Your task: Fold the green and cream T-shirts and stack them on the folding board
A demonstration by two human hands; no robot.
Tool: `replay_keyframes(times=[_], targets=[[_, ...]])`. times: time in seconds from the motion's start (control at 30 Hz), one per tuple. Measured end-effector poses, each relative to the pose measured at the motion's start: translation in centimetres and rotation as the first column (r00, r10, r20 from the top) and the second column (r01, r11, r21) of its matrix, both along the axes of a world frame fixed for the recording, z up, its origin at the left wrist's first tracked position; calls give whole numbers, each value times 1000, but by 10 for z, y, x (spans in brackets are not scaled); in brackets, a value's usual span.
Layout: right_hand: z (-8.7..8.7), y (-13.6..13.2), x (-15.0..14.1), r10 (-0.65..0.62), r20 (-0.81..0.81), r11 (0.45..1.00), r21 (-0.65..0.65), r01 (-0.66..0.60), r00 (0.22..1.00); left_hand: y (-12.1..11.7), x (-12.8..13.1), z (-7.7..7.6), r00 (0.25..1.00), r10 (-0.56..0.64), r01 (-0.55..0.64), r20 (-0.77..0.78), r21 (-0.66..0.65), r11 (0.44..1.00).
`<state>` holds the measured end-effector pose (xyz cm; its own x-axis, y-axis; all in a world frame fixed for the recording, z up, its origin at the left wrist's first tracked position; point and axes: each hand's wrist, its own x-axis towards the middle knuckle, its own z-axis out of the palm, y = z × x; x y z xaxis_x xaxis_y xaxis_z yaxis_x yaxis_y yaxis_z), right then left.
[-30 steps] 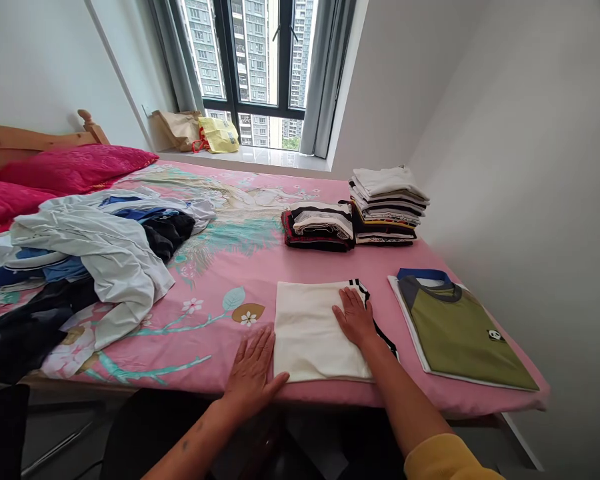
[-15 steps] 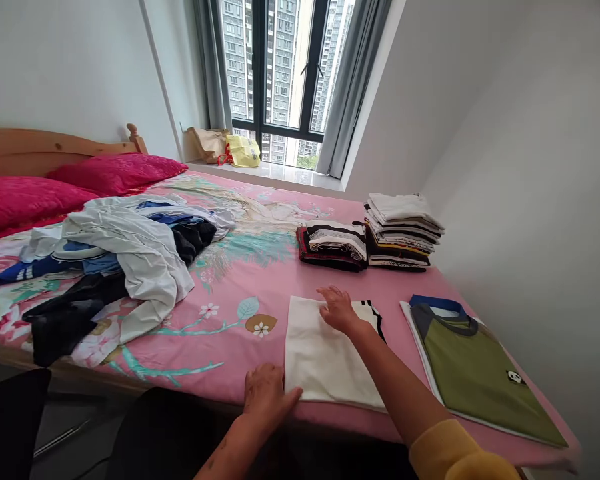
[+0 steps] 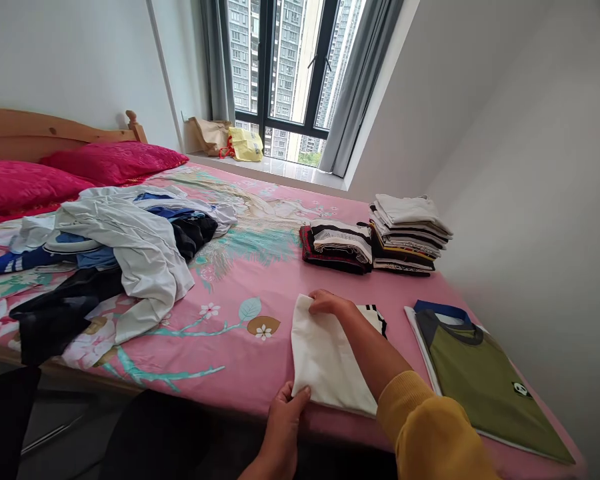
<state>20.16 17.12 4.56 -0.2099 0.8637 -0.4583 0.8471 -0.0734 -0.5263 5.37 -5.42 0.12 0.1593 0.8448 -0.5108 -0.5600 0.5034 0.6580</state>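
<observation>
A cream-white folded shirt [image 3: 325, 363] with black-striped trim lies near the bed's front edge. My left hand [image 3: 289, 417] pinches its near left corner, thumb on top. At the far left corner, my right hand [image 3: 330, 304] has its fingers closed on the cloth, and my forearm crosses over the shirt, covering part of it. The shirt's left edge is slightly raised between the two hands. To the right lies a folded olive-green shirt [image 3: 485, 380] with a dark collar and a panda patch, on top of a white garment.
Behind the cream shirt stand a low folded pile [image 3: 337, 247] and a taller stack of folded clothes [image 3: 410, 233]. A loose heap of clothes [image 3: 130, 233] spreads over the bed's left side, near red pillows [image 3: 115, 162]. Paper and yellow bags [image 3: 245, 145] sit on the windowsill.
My right hand has gone from lying flat on the shirt to gripping its far left corner. My left hand has closed from flat beside the shirt onto its near left corner.
</observation>
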Motion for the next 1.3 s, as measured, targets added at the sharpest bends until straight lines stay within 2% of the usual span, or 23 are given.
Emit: replay_keyframes(times=[0.07, 0.13, 0.2, 0.27, 0.3, 0.33, 0.4, 0.47, 0.5, 0.53, 0.57, 0.6, 0.63, 0.7, 0.73, 0.8, 0.83, 0.9, 0.97, 1.07, 1.2, 1.3], targets=[[15, 0, 9, -14, -131, 1000, 7, 15, 991, 12, -9, 14, 1000, 21, -22, -24, -31, 999], [36, 4, 21, -30, -268, 997, 57, 47, 963, 35, -25, 36, 998, 39, -40, -53, -11, 999], [65, 10, 36, -41, -389, 985, 141, 104, 920, 69, -45, 69, 994, 20, -6, -106, 125, 992], [99, 16, 49, -42, -484, 955, 237, 178, 874, 107, -65, 111, 982, 21, 37, -190, 296, 954], [118, 19, 55, -29, -532, 931, 295, 217, 846, 125, -74, 134, 972, 64, 32, -225, 401, 916], [136, 20, 59, -4, -577, 897, 360, 258, 817, 140, -82, 157, 962, 68, 81, -265, 514, 854], [167, 19, 65, 75, -630, 798, 502, 333, 773, 161, -97, 197, 910, 155, 165, -385, 677, 718], [182, 13, 68, 139, -603, 683, 633, 364, 786, 169, -108, 222, 838, 256, 260, -482, 765, 590], [182, 9, 68, 155, -559, 640, 685, 349, 815, 168, -113, 225, 794, 303, 317, -527, 784, 535], [176, 5, 67, 168, -509, 605, 729, 319, 844, 166, -118, 221, 742, 348, 379, -573, 786, 488], [164, -1, 65, 185, -459, 578, 766, 281, 869, 162, -124, 210, 679, 391, 447, -621, 772, 452], [146, -8, 63, 204, -410, 555, 797, 240, 889, 156, -129, 192, 606, 431, 512, -669, 742, 432], [123, -17, 61, 220, -371, 529, 822, 209, 902, 149, -135, 169, 528, 468, 563, -709, 704, 433], [66, -38, 55, 215, -311, 489, 855, 174, 926, 133, -146, 110, 403, 488, 632, -774, 621, 464], [35, -51, 53, 186, -286, 498, 852, 161, 940, 123, -151, 79, 365, 477, 636, -800, 588, 499], [-23, -79, 49, 109, -265, 576, 802, 156, 958, 105, -160, 23, 300, 431, 645, -851, 514, 566], [-46, -92, 47, 84, -260, 619, 770, 155, 962, 97, -163, 1, 282, 418, 655, -863, 492, 573], [-79, -114, 45, 34, -303, 641, 738, 211, 953, 83, -167, -26, 266, 440, 663, -858, 494, 562], [-91, -130, 44, 16, -354, 623, 735, 267, 935, 72, -168, -34, 262, 482, 658, -836, 520, 544], [-89, -154, 45, 32, -384, 596, 749, 291, 923, 53, -172, -30, 229, 510, 679, -829, 512, 527], [-86, -196, 56, 109, -311, 646, 744, 171, 944, 17, -185, -34, 126, 496, 784, -859, 393, 481], [-78, -212, 59, 58, -320, 659, 724, 204, 946, 4, -191, -34, 106, 492, 783, -864, 377, 494]])
